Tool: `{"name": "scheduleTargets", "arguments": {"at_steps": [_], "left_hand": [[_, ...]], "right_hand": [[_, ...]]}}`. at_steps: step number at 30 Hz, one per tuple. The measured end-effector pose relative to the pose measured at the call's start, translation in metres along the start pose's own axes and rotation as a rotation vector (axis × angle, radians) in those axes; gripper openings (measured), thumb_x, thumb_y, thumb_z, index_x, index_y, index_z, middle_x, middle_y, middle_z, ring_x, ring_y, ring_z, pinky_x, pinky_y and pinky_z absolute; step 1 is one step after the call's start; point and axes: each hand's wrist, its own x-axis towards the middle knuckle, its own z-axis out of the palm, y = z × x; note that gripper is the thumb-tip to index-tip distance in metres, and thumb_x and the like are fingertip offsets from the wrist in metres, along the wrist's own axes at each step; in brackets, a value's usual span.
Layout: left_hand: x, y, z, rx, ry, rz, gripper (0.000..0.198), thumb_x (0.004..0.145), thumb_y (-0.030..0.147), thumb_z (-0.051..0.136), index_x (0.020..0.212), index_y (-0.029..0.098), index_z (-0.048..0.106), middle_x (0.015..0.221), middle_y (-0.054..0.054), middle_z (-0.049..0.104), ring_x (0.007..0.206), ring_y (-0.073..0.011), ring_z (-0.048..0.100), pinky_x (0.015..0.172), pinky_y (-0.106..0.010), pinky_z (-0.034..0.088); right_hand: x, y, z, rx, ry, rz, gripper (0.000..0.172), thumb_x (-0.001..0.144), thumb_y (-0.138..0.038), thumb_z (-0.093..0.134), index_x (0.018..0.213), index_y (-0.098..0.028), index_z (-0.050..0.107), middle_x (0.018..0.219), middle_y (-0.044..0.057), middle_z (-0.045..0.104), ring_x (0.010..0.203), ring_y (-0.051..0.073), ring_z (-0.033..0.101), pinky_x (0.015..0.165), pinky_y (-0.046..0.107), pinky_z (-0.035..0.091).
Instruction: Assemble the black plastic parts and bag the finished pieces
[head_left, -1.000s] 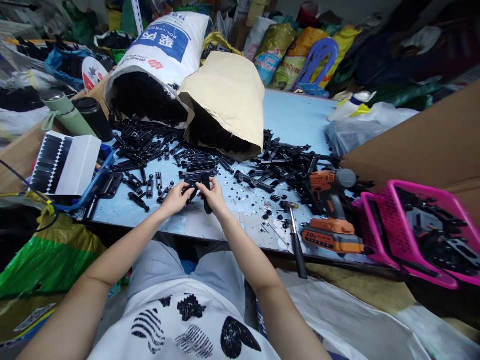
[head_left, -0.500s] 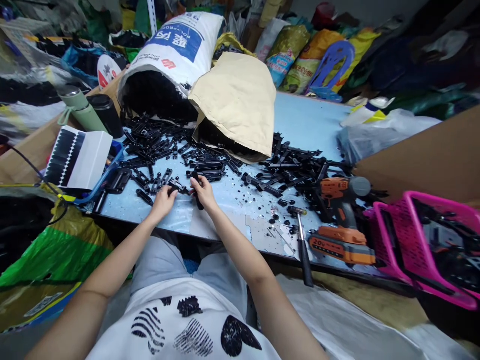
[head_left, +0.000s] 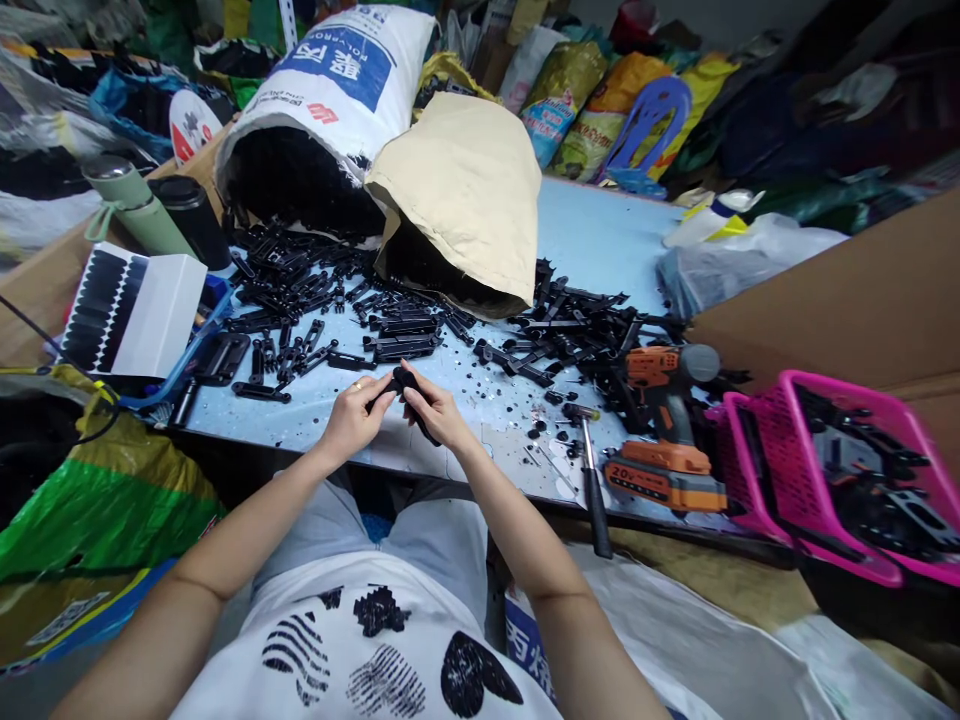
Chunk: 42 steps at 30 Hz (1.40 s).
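Note:
Over the front edge of the table, my left hand (head_left: pixel 357 412) and my right hand (head_left: pixel 436 408) meet. Pinched in my left fingers is a small black plastic part (head_left: pixel 380 392), mostly covered by them. My right hand grips a longer black plastic part (head_left: pixel 424 425) that slants down under the palm. The two parts touch or overlap at the fingertips; whether they are joined I cannot tell. Just beyond, several black plastic pieces (head_left: pixel 405 338) lie side by side, and a single black piece (head_left: pixel 351 361) rests near my left hand.
Heaps of black parts spill from a white sack (head_left: pixel 330 90) and a beige sack (head_left: pixel 465 190). To the right are a hammer (head_left: pixel 592 485), an orange cordless drill (head_left: pixel 667 430) and a pink basket (head_left: pixel 795 470). A blue tray (head_left: pixel 176 385) and a green bottle (head_left: pixel 139 205) stand left.
My hands have come together, bringing the two black parts into contact. My left hand has moved right and lifted its part away from the loose pieces. The view has shifted slightly.

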Motion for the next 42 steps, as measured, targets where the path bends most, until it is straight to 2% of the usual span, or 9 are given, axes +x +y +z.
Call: {"name": "scheduleTargets", "arguments": {"at_steps": [5, 10, 15, 20, 24, 27, 32, 38, 42], "left_hand": [[-0.001, 0.011, 0.005, 0.019, 0.001, 0.086, 0.033, 0.089, 0.032, 0.049, 0.115, 0.018, 0.064, 0.083, -0.007, 0.064, 0.074, -0.0155, 0.059, 0.071, -0.029, 0.049], [0.0, 0.028, 0.022, -0.06, 0.273, 0.127, 0.032, 0.092, 0.029, 0.044, 0.112, 0.017, 0.065, 0.084, -0.007, 0.063, 0.077, -0.015, 0.059, 0.072, -0.029, 0.049], [-0.004, 0.019, 0.029, -0.078, 0.177, 0.115, 0.034, 0.093, 0.033, 0.042, 0.113, 0.018, 0.064, 0.094, -0.008, 0.065, 0.082, -0.0162, 0.061, 0.075, -0.03, 0.05], [-0.022, -0.003, 0.035, 0.158, 0.044, -0.2, 0.041, 0.091, 0.029, 0.041, 0.13, 0.018, 0.05, 0.114, -0.014, 0.058, 0.085, -0.0201, 0.063, 0.074, -0.034, 0.052], [-0.017, -0.007, 0.033, 0.484, -0.406, 0.203, 0.05, 0.08, 0.014, 0.052, 0.128, 0.025, 0.051, 0.136, -0.011, 0.046, 0.125, -0.0301, 0.042, 0.106, -0.053, 0.028], [-0.005, -0.004, 0.031, 0.598, -0.704, 0.456, 0.041, 0.083, 0.009, 0.045, 0.119, 0.025, 0.057, 0.114, -0.009, 0.06, 0.116, -0.0267, 0.049, 0.106, -0.059, 0.018], [-0.004, 0.003, 0.029, 0.784, -0.666, 0.384, 0.038, 0.088, 0.006, 0.037, 0.121, 0.016, 0.052, 0.091, -0.011, 0.064, 0.09, -0.0216, 0.057, 0.087, -0.04, 0.038], [-0.011, -0.003, 0.041, 0.779, -0.634, 0.296, 0.034, 0.09, 0.015, 0.043, 0.124, 0.015, 0.05, 0.095, -0.011, 0.06, 0.093, -0.0239, 0.054, 0.077, -0.034, 0.04], [-0.006, -0.008, 0.045, 0.626, -0.717, 0.295, 0.029, 0.091, 0.028, 0.046, 0.117, 0.017, 0.053, 0.101, -0.01, 0.058, 0.096, -0.0235, 0.054, 0.082, -0.035, 0.042]], "right_hand": [[-0.013, -0.009, -0.013, -0.262, -0.055, -0.112, 0.053, 0.084, -0.043, 0.056, 0.134, -0.028, 0.049, 0.106, 0.006, 0.062, 0.06, 0.009, 0.053, 0.055, 0.024, 0.051], [-0.024, 0.0, 0.012, -0.161, 0.187, -0.157, 0.056, 0.089, -0.047, 0.047, 0.141, -0.03, 0.038, 0.104, 0.005, 0.06, 0.053, 0.008, 0.05, 0.055, 0.027, 0.051], [-0.03, 0.011, 0.018, -0.244, 0.175, -0.141, 0.06, 0.09, -0.049, 0.043, 0.145, -0.028, 0.031, 0.104, 0.006, 0.06, 0.059, 0.011, 0.053, 0.066, 0.031, 0.052], [-0.008, 0.021, -0.045, -0.725, 0.065, -0.059, 0.049, 0.095, -0.044, 0.032, 0.14, -0.026, 0.04, 0.115, 0.008, 0.06, 0.097, 0.021, 0.057, 0.088, 0.038, 0.046], [0.022, 0.027, -0.124, -1.365, 0.449, 0.134, 0.042, 0.09, -0.024, 0.039, 0.129, -0.01, 0.051, 0.123, 0.022, 0.052, 0.116, 0.034, 0.043, 0.09, 0.048, 0.039], [0.038, 0.03, -0.159, -1.625, 0.335, 0.3, 0.033, 0.083, -0.009, 0.042, 0.109, -0.005, 0.061, 0.118, 0.023, 0.055, 0.115, 0.034, 0.044, 0.093, 0.05, 0.035], [0.032, 0.029, -0.169, -1.68, 0.192, 0.226, 0.029, 0.082, -0.006, 0.042, 0.104, -0.004, 0.06, 0.102, 0.017, 0.064, 0.109, 0.027, 0.052, 0.106, 0.05, 0.017], [-0.005, -0.003, -0.136, -1.599, 0.142, -0.214, 0.033, 0.095, -0.023, 0.033, 0.121, -0.011, 0.05, 0.107, 0.014, 0.062, 0.109, 0.025, 0.051, 0.107, 0.049, 0.019], [-0.042, -0.013, -0.097, -1.543, -0.317, -0.251, 0.034, 0.097, -0.038, 0.031, 0.108, -0.015, 0.055, 0.094, 0.01, 0.062, 0.082, 0.022, 0.056, 0.078, 0.037, 0.04]]}}
